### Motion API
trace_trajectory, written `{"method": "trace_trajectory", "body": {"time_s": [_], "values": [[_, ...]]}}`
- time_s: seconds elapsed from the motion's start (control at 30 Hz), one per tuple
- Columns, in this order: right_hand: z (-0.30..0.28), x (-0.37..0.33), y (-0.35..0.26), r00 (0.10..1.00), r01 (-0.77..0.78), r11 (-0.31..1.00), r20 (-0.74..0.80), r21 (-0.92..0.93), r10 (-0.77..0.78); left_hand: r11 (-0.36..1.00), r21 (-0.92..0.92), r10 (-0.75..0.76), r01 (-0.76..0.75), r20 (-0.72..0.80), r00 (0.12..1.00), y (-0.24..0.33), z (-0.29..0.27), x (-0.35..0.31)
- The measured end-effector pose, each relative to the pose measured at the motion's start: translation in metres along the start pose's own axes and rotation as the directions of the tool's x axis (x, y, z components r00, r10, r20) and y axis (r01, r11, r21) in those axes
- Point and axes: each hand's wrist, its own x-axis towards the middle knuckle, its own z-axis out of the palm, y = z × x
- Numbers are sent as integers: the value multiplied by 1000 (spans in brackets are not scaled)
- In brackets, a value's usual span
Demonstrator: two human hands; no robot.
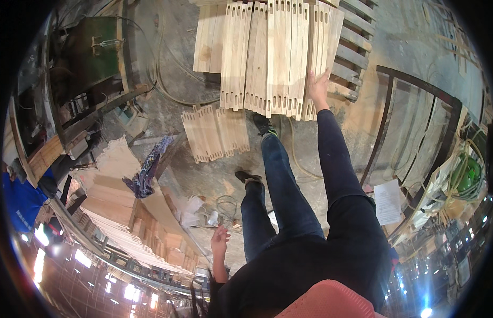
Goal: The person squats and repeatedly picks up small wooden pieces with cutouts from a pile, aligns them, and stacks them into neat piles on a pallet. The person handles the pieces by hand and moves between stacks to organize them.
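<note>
A wide stack of pale wooden slats [278, 58], with oblong slots cut near their ends, lies in front of me. My right hand [319, 87] reaches out to the stack's near right end and touches the slats there. Its thumb and fingers are apart, and no slat is lifted. My left hand [220, 241] hangs low at my left side, away from the wood, with loosely bent, parted fingers and nothing visible in it. A smaller group of slotted slats [215, 132] lies lower down, left of my feet.
A slatted wooden pallet [352, 63] shows beneath the stack's right side. Many wood pieces are piled on the left [117, 199], near a patterned purple cloth [149, 167]. A hose [167, 95] crosses the floor. A dark metal frame [387, 124] and a paper sheet [387, 202] are at right.
</note>
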Motion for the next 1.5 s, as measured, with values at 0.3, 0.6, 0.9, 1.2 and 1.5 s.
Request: {"method": "trace_trajectory", "body": {"time_s": [0.3, 0.6, 0.9, 1.2, 1.5], "values": [[-18, 17, -18, 952, 18, 999, 305, -28, -9, 996, 86, -13, 18, -60, 998, 1, -3, -14], [-96, 35, 14, 960, 52, 999, 276, 10, -53, 995, 31, 99, -99, 3, 995, -6, 15, -13], [-215, -89, -10, 659, 443, 871, 583, 211, -476, 589, 556, 755, -586, -122, 644, -6, -12, -46], [-261, -183, -172, 62, 948, 301, 868, 104, -494, 146, 575, 977, -805, 43, 208, 134, 49, -116], [-172, -410, -384, -814, 566, -152, 578, 810, 52, 600, 419, 795, -681, -406, 450, 30, 6, -141]]}}
